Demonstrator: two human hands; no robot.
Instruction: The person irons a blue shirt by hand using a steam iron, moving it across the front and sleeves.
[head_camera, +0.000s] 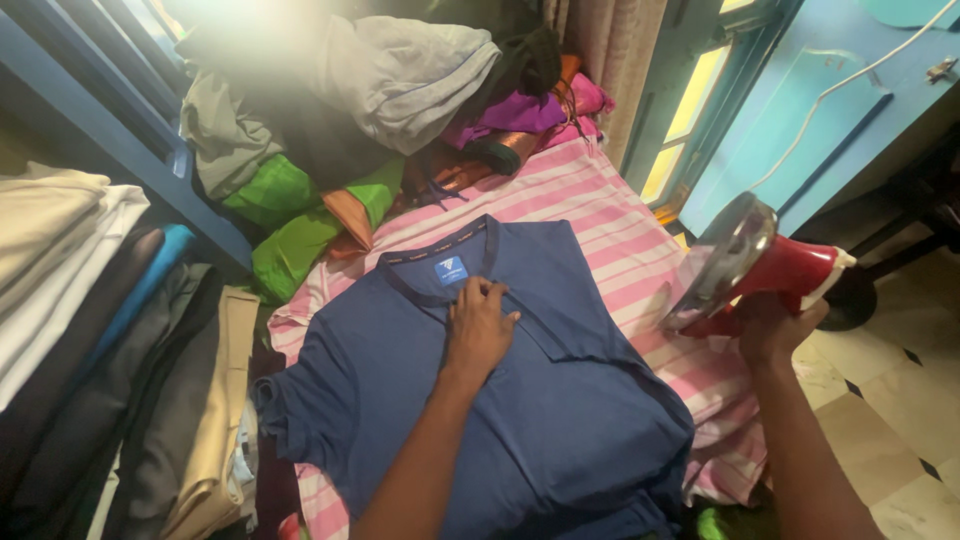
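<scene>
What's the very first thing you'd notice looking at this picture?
Probably the big navy blue shirt spread flat on the pink striped cloth in the middle, with the left hand pressing near its collar. Next, the red iron tilted up in the right hand at the right edge, its shiny plate showing. Behind, a messy heap of clothes sits at the top, with folded stacks on the left.

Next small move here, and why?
Probably lower the iron onto the shirt. The right hand holds it lifted, soleplate tilted, off to the shirt's right, while the left hand presses the placket flat near the collar. The shirt lies spread on the striped cloth.
</scene>
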